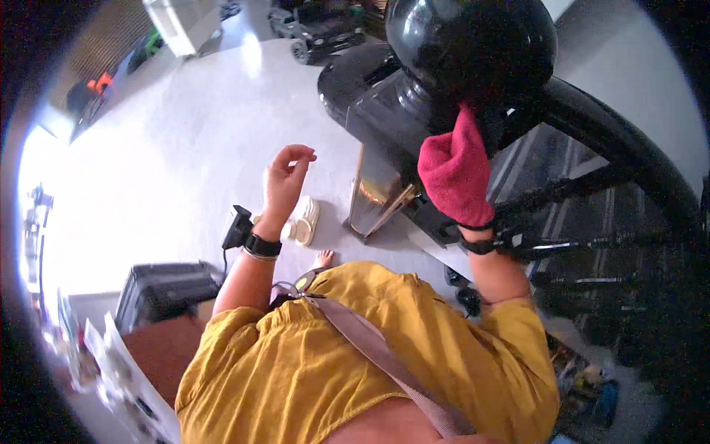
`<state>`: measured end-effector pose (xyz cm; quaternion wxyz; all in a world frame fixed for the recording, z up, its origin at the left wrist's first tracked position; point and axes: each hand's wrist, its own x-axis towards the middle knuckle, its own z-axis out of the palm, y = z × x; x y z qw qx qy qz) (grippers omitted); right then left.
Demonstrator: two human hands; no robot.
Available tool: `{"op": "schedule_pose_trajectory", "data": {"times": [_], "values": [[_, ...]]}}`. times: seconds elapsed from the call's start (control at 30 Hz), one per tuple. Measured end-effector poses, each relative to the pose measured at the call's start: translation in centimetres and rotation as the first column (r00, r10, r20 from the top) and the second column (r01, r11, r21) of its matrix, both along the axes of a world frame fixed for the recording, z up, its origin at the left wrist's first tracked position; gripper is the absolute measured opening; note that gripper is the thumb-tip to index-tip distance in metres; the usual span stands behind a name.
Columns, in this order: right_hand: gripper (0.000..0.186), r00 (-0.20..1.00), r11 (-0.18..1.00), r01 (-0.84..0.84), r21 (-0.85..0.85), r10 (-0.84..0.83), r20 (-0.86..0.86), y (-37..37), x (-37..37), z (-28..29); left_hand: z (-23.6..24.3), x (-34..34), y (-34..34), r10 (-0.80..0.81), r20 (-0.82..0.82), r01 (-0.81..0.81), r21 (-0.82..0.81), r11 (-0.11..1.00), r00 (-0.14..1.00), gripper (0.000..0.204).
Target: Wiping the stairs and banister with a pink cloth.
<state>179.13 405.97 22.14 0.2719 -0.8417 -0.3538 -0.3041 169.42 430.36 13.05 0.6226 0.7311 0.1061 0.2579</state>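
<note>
My right hand is covered to the wrist by a pinkish-red cloth mitt (pixel 455 174). The mitt's narrow tip reaches up to the underside of a large glossy black ball (pixel 473 44), which tops a dark post (pixel 384 111). Inside the cloth, the fingers of that hand are hidden. My left hand (pixel 285 177) is raised bare over the pale floor, its fingers curled toward the thumb, and nothing shows in it. A black strap with a small black device (pixel 237 228) is on the left wrist; another dark band (pixel 479 244) circles the right wrist.
A thick black curved rail (pixel 606 118) runs from the post down the right side, above dark striped steps (pixel 543 159). At the far side stands a toy car (pixel 314 33) beside a white cabinet (pixel 181 26). A black case (pixel 166 288) lies at the lower left.
</note>
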Motion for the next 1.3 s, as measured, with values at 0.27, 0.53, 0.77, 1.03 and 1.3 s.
{"op": "schedule_pose_trajectory", "data": {"times": [0.27, 0.53, 0.77, 1.03, 1.3], "values": [[0.050, 0.870, 0.284, 0.486, -0.826, -0.071, 0.488, 2.9, -4.0, -1.0, 4.5, 7.7, 1.3, -0.257, 0.153, 0.236, 0.144, 0.961, 0.954, 0.013], [0.039, 0.997, 0.967, 0.079, 0.241, -0.080, -0.008, -0.3, -5.1, 6.3, 8.2, 10.3, -1.9, -0.462, 0.373, 0.389, 0.256, 0.885, 0.805, 0.060], [0.040, 0.982, 0.977, 0.169, -0.131, -0.156, 0.105, 0.6, 2.2, 17.1, 9.8, 10.7, -4.4, -0.438, 0.313, 0.178, 0.605, 0.776, 0.843, 0.067], [0.056, 0.943, 0.708, 0.124, -0.695, 0.133, 0.304, 3.8, 6.5, 21.3, 9.9, 10.0, -3.9, -0.452, 0.288, 0.225, 0.575, 0.786, 0.844, 0.058], [0.061, 0.999, 0.855, -0.031, -0.518, 0.043, 0.010, 8.3, -0.3, 17.1, 8.8, 10.8, -2.2, -0.347, 0.404, 0.431, -0.139, 0.892, 0.847, 0.041]]}}
